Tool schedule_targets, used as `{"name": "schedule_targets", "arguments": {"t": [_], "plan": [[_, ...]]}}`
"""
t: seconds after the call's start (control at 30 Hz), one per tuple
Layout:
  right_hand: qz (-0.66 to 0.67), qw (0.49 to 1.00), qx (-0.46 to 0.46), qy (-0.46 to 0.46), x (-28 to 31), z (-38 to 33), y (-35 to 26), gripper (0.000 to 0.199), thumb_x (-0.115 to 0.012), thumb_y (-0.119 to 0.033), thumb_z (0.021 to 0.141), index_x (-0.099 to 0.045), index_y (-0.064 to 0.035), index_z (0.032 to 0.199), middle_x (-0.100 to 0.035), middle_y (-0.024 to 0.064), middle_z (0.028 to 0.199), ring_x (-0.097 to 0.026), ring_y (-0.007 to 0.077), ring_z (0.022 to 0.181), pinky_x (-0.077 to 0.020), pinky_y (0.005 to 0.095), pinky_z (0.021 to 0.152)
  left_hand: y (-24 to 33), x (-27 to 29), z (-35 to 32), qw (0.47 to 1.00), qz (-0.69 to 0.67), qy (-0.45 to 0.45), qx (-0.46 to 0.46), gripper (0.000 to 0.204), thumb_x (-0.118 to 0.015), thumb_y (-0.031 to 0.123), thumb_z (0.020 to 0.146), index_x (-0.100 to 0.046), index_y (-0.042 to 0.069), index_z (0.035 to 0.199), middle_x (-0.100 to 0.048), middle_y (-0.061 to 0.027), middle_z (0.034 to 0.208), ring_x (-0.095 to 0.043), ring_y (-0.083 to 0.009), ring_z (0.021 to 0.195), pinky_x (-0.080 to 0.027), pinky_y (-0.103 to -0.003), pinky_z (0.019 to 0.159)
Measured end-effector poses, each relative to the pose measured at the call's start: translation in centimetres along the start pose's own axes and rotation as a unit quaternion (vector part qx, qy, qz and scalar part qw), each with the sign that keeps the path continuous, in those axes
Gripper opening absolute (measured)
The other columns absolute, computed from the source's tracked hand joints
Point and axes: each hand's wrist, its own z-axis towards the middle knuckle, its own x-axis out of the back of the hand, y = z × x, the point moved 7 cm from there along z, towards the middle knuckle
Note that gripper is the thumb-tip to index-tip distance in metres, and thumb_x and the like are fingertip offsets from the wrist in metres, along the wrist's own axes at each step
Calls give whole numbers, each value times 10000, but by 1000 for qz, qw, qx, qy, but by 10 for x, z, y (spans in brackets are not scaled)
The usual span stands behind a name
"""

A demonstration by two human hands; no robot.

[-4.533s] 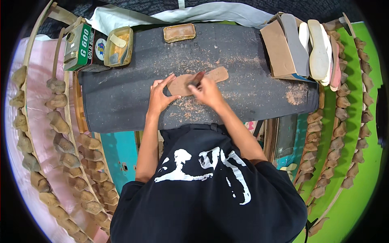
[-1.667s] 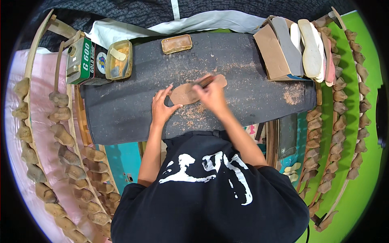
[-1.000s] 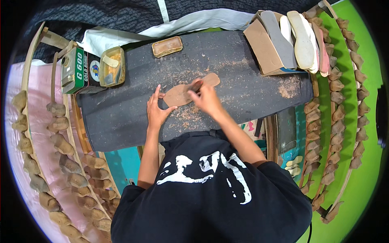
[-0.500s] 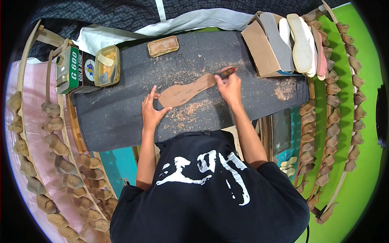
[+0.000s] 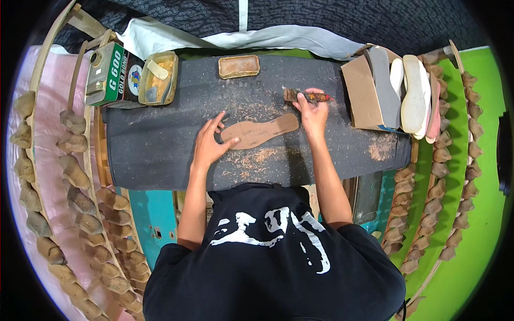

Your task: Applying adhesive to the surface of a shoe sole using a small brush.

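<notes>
A brown insole-shaped sole piece (image 5: 259,132) lies flat on the dark cloth of the work table, its wide end to the left and narrow end to the right. My left hand (image 5: 210,140) lies at the wide end with fingers spread, the thumb on the piece and the other fingers beside its edge. My right hand (image 5: 313,113) is closed around a short brush-like tool (image 5: 292,96) with a worn brown head and a red-tipped end. That tool is up beyond the narrow end, apart from the sole piece. Its exact kind is hard to make out.
Brown shavings (image 5: 257,160) litter the cloth. A shallow rectangular tin (image 5: 239,66) sits at the far middle. At far left are a green-and-black can (image 5: 114,75) and a yellowish tub (image 5: 170,93); at right stands a cardboard box (image 5: 364,93) of soles (image 5: 412,96). Racks of wooden shoe lasts (image 5: 75,174) flank me.
My right hand has lifted the tool off the narrow end and turned it, head now to the left. My left thumb has come onto the sole piece. The whole view has shifted slightly.
</notes>
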Motion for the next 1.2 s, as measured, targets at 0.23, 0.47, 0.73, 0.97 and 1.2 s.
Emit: {"name": "schedule_targets", "arguments": {"t": [0.23, 0.47, 0.73, 0.97, 1.2], "plan": [[-22, 991, 118, -63, -87, 52, -43, 217, -787, -59, 957, -687, 5, 1139, -769, 102, 1025, -768, 167, 915, -646, 342, 807, 7, 14, 63, 995, -43, 88, -13, 705, -856, 183, 867, -582, 106, 1513, -572, -153, 1508, -645, -344, 1282, -521, -441, 1092], [-163, 966, 98, -175, -152, 101, -31, 317, -847, -95, 887, -687, 13, 1137, -787, 171, 922, -804, 226, 898, -629, 355, 755, 25, 18, 105, 988, 42, 128, -77, 684, -820, 168, 892, -553, 65, 1513, -519, -140, 1558, -547, -375, 1400, -463, -451, 1166], [-118, 983, -20, -138, -136, 127, 44, 396, -974, -218, 783, -735, 28, 983, -771, 68, 868, -708, 128, 767, -587, 301, 742, 19, 17, 117, 990, -39, 122, -56, 623, -813, 127, 893, -589, 71, 1471, -540, -138, 1519, -568, -376, 1375, -478, -446, 1141], [14, 963, -119, -240, -127, 110, 48, 512, -929, -198, 858, -670, 47, 1226, -751, 87, 989, -689, 129, 890, -564, 269, 803, 22, 17, 110, 989, -28, 136, -48, 581, -802, 102, 899, -613, 70, 1448, -551, -159, 1495, -559, -380, 1387, -469, -458, 1151], [-63, 965, -90, -238, -39, 70, 71, 329, -846, -108, 918, -715, -4, 1201, -745, 37, 971, -662, 96, 851, -552, 267, 785, 21, 17, 59, 973, -46, 222, -45, 326, -777, -4, 909, -756, 44, 1230, -705, -108, 1084, -704, -208, 898, -557, -346, 856]]}}
